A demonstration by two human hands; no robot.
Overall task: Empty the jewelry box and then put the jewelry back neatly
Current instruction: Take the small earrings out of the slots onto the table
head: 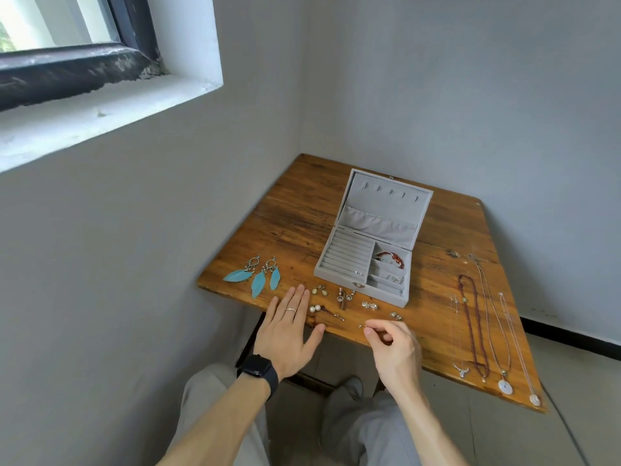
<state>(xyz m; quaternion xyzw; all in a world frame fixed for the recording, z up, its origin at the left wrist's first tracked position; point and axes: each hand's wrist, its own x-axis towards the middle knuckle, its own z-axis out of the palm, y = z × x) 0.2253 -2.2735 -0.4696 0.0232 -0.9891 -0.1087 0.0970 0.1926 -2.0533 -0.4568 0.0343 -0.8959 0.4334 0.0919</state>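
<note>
Emptying looks nearly done, though it could equally be the start of refilling: the jewelry box (383, 210) stands open mid-desk (302, 210) holding a red bracelet (389, 257), a silver bracelet (395, 279) and a ring (359, 273). Feather earrings (258, 275), small earrings (342, 297) and necklaces (470, 317) lie spread outside it. The right hand (395, 351) has its grip closed to a fingertip pinch on a tiny stud (364, 325) near the front edge. The left hand (289, 331) lies flat, fingers straight, holding nothing.
</note>
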